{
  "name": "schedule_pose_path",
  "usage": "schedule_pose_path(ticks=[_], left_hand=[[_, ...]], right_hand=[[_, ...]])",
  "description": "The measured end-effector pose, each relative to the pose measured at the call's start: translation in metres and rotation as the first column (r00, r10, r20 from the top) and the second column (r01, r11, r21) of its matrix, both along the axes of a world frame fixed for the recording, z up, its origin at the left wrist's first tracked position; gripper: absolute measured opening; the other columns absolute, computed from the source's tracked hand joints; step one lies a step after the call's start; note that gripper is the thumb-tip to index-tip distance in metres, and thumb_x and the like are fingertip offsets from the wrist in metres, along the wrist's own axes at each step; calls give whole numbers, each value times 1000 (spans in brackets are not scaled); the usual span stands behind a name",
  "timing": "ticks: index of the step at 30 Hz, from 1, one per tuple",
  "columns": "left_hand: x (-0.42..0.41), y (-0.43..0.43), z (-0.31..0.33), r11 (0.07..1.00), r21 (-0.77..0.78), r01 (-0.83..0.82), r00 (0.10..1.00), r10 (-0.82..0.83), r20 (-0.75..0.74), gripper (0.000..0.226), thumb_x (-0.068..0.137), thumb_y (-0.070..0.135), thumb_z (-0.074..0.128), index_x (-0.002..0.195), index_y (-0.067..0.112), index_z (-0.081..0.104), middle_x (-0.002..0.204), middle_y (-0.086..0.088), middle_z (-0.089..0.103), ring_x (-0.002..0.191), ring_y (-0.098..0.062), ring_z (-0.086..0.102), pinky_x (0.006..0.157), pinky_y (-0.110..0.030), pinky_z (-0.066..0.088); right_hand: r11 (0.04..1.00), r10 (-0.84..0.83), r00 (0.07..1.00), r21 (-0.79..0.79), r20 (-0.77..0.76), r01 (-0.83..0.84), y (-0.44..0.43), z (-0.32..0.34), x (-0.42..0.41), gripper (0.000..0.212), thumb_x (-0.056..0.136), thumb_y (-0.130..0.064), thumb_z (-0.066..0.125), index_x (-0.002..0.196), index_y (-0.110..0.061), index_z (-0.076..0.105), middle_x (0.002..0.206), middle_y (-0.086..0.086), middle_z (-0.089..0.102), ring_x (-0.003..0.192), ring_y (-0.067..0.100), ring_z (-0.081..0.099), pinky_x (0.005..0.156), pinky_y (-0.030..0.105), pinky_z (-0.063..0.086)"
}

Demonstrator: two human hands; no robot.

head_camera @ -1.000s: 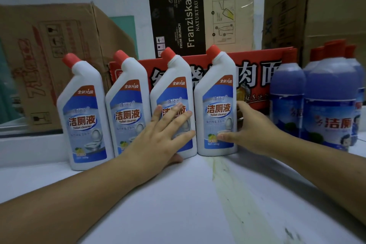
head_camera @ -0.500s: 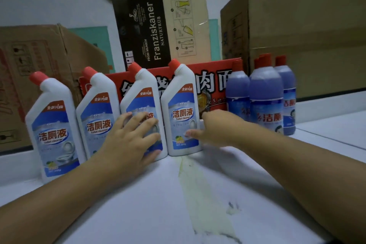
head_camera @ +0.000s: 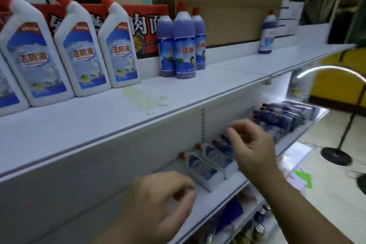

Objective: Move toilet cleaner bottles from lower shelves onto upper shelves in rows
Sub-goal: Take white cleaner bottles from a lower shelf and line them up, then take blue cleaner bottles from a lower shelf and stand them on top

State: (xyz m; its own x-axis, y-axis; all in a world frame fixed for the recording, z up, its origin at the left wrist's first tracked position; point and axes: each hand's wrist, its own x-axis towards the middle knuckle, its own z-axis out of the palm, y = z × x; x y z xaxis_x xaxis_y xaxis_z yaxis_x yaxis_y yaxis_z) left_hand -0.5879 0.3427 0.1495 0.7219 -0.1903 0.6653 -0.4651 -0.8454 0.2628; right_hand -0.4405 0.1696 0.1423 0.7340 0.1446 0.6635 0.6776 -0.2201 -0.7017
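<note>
White toilet cleaner bottles (head_camera: 83,49) with red caps stand in a row at the left of the top shelf (head_camera: 178,93). To their right on that shelf stand three blue bottles (head_camera: 183,45), and a single blue bottle (head_camera: 267,33) stands farther right. On the lower shelf (head_camera: 223,196), two white bottles (head_camera: 206,166) and several blue ones (head_camera: 277,119) stand in a row. My left hand (head_camera: 158,208) hovers in front of the lower shelf with loosely curled fingers, holding nothing. My right hand (head_camera: 251,148) hangs above the lower bottles, fingers relaxed and empty.
Cardboard boxes (head_camera: 217,6) and a red carton (head_camera: 142,25) line the back of the top shelf. A yellowish stain (head_camera: 142,97) marks the shelf top. More goods fill a shelf below (head_camera: 247,224). A stand with a round black base (head_camera: 334,156) is on the floor at right.
Both hands left the white bottles on the top shelf and dropped down in front of the lower shelf. The view swung down and to the right.
</note>
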Motion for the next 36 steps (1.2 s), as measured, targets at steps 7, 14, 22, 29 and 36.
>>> schedule_pose_path(ticks=[7, 14, 22, 29, 36], left_hand=[[81, -65, -166, 983, 153, -106, 532, 186, -826, 48, 90, 55, 42, 124, 24, 54, 127, 1, 50, 120, -19, 45, 101, -33, 38], [135, -141, -147, 986, 125, -111, 579, 166, -798, 53, 89, 50, 47, 138, 29, 41, 139, 7, 44, 123, -12, 43, 102, -30, 38], [207, -227, -152, 978, 153, -142, 434, 200, -878, 58, 90, 46, 50, 142, 25, 36, 147, 4, 35, 129, -15, 39, 107, -31, 35], [259, -236, -147, 961, 149, -232, 363, 228, -903, 56, 90, 46, 50, 141, 29, 36, 145, 3, 41, 128, -17, 43, 103, -29, 37], [333, -209, -163, 923, 46, -381, 380, 201, -903, 57, 89, 50, 50, 141, 30, 36, 146, 2, 41, 125, -17, 46, 102, -32, 40]], right_hand=[[484, -337, 777, -806, -531, -341, -106, -156, -11, 52, 83, -39, 57, 129, -19, 46, 127, 12, 52, 111, 26, 52, 88, 31, 43], [506, -353, 769, -800, -534, -324, -178, -168, 19, 46, 87, -43, 53, 124, -16, 51, 123, 10, 56, 107, 26, 54, 87, 35, 46], [553, -294, 764, -754, -574, -353, -265, -169, 98, 41, 89, -45, 50, 122, -21, 51, 121, 6, 56, 105, 22, 56, 84, 31, 45], [467, -203, 705, -700, -680, -541, -275, -177, 167, 44, 88, -44, 51, 128, -26, 50, 121, 3, 58, 109, 19, 54, 86, 29, 44], [390, -233, 733, -752, -639, -532, -268, -165, 262, 49, 85, -51, 51, 127, -25, 51, 126, 1, 58, 107, 17, 56, 89, 29, 46]])
